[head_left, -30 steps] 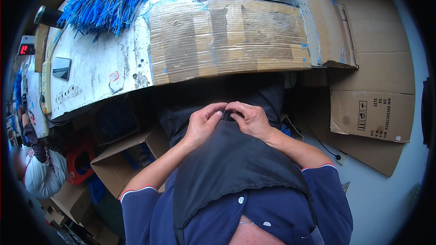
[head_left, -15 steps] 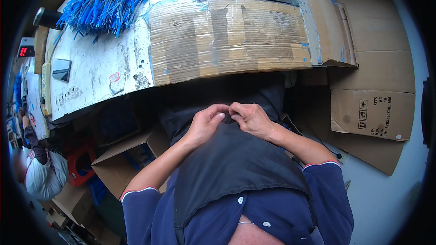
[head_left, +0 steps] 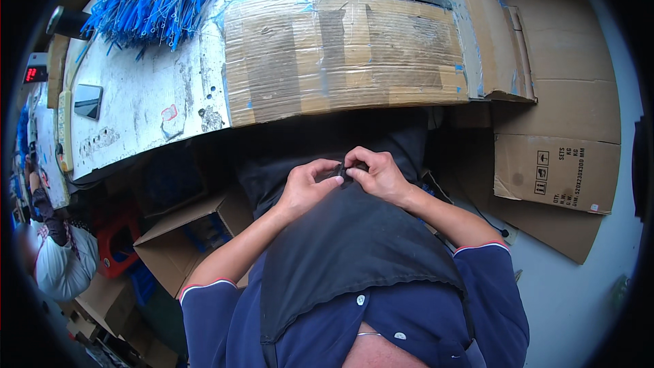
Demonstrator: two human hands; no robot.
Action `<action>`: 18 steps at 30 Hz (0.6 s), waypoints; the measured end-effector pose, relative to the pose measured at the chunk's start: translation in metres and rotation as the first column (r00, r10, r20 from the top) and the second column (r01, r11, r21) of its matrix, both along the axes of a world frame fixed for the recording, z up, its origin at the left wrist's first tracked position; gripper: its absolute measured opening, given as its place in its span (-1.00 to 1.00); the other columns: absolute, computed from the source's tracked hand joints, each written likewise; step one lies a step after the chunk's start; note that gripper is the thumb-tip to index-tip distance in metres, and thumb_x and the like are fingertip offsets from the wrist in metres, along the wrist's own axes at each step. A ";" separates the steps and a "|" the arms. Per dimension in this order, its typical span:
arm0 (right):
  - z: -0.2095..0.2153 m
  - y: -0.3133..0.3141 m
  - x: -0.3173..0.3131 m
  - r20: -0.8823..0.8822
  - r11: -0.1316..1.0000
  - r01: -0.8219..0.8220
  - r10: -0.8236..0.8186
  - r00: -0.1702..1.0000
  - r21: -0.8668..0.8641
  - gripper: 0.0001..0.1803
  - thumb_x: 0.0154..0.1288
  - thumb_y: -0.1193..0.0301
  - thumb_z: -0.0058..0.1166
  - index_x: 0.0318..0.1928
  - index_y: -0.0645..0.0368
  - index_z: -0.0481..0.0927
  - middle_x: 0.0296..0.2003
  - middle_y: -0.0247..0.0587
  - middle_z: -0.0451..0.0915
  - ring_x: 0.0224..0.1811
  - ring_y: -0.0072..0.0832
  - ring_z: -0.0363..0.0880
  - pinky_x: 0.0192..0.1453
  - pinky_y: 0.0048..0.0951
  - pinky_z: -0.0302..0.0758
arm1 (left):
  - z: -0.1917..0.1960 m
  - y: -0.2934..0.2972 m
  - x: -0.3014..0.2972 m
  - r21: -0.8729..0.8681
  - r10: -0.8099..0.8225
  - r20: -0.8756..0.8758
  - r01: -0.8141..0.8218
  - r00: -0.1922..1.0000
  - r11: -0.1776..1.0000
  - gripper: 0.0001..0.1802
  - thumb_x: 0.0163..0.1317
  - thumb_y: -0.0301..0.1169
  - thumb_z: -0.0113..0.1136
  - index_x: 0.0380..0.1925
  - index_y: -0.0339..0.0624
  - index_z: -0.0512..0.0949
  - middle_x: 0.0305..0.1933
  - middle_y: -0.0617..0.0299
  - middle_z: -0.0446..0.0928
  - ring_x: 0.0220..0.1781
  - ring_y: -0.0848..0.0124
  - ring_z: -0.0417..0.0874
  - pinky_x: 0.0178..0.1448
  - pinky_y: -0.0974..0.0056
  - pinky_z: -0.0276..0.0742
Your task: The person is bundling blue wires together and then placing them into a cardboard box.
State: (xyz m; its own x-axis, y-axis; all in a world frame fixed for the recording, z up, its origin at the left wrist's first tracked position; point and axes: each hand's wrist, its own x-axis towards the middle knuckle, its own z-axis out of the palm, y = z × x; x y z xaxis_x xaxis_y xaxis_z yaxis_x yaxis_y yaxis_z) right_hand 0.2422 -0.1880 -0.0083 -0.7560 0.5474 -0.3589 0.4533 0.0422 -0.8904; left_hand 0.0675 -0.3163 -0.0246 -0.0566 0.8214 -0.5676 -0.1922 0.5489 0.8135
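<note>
My left hand [head_left: 310,187] and my right hand [head_left: 379,176] meet in front of my waist, just short of the table edge. Each is closed in a pinch on dark cloth of the black apron [head_left: 340,245], which I wear over a navy shirt. A small dark fold or tie shows between the fingertips; which of the two it is, I cannot tell. The thumbs lie on the near side of the cloth, and some of the gripping fingers are partly hidden behind it.
The worn white table [head_left: 146,99] ahead bears a brown cardboard sheet [head_left: 347,54], a heap of blue-sleeved wires [head_left: 153,7] and a phone [head_left: 88,101]. Cardboard [head_left: 555,116] stands at the right. An open box [head_left: 174,259] lies below left, near another person [head_left: 65,262].
My right fingers have shifted slightly up and opened a little from their tighter curl, and more of the dark cloth shows between the hands. The left hand stays nearly in place.
</note>
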 end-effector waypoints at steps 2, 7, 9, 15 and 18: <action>0.004 0.000 -0.002 0.015 0.988 -0.081 0.080 0.997 0.129 -0.85 0.24 0.58 0.21 -0.18 0.20 0.57 -0.49 -0.11 0.62 -0.45 -0.31 0.66 -0.30 -0.35 0.54 | -0.003 -0.003 -0.001 0.036 0.017 0.040 -0.019 0.999 0.999 -0.61 0.29 -0.45 0.39 0.09 -0.34 0.63 0.00 0.19 0.71 0.02 0.49 0.67 0.17 0.34 0.57; 0.006 -0.001 -0.003 0.114 0.925 -0.199 0.170 0.979 0.325 -0.84 0.24 0.54 0.23 -0.19 0.20 0.54 -0.43 -0.01 0.65 -0.36 -0.01 0.68 -0.28 -0.13 0.57 | -0.007 -0.004 -0.003 0.108 0.002 0.051 -0.007 0.999 0.994 -0.63 0.27 -0.44 0.39 0.06 -0.34 0.64 -0.03 0.14 0.72 0.02 0.47 0.69 0.18 0.32 0.58; 0.004 -0.002 -0.003 0.075 0.937 -0.162 0.146 0.986 0.310 -0.84 0.24 0.55 0.23 -0.20 0.20 0.54 -0.43 -0.01 0.64 -0.37 -0.02 0.68 -0.29 -0.15 0.56 | -0.006 -0.002 -0.004 0.167 -0.031 -0.017 0.033 0.999 0.985 -0.64 0.33 -0.39 0.34 0.07 -0.34 0.64 -0.05 0.16 0.71 0.00 0.50 0.67 0.15 0.34 0.57; 0.001 -0.004 0.001 0.019 0.968 -0.028 0.024 1.000 0.248 -0.86 0.24 0.57 0.23 -0.22 0.22 0.55 -0.42 -0.05 0.63 -0.38 -0.12 0.67 -0.29 -0.22 0.53 | -0.001 0.001 -0.025 0.070 -0.060 0.109 0.053 0.992 0.996 -0.67 0.46 -0.28 0.21 0.04 -0.30 0.67 -0.16 0.20 0.72 -0.13 0.55 0.65 0.02 0.35 0.59; 0.000 -0.005 0.001 -0.006 0.976 0.014 -0.013 1.000 0.218 -0.86 0.23 0.58 0.23 -0.22 0.23 0.55 -0.43 -0.07 0.62 -0.39 -0.20 0.66 -0.29 -0.27 0.51 | 0.004 -0.003 -0.034 0.074 -0.180 -0.119 0.190 0.976 0.979 -0.73 0.43 -0.33 0.23 -0.01 -0.26 0.70 -0.26 0.16 0.73 -0.21 0.55 0.67 -0.06 0.32 0.61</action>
State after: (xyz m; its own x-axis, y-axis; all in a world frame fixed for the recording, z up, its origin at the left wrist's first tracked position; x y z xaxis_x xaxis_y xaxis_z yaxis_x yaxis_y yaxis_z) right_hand 0.2428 -0.1930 -0.0085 -0.7492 0.6227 -0.2258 0.4509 0.2297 -0.8625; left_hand 0.0335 -0.3190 -0.0203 0.0419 0.8683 -0.4943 0.0007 0.4948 0.8690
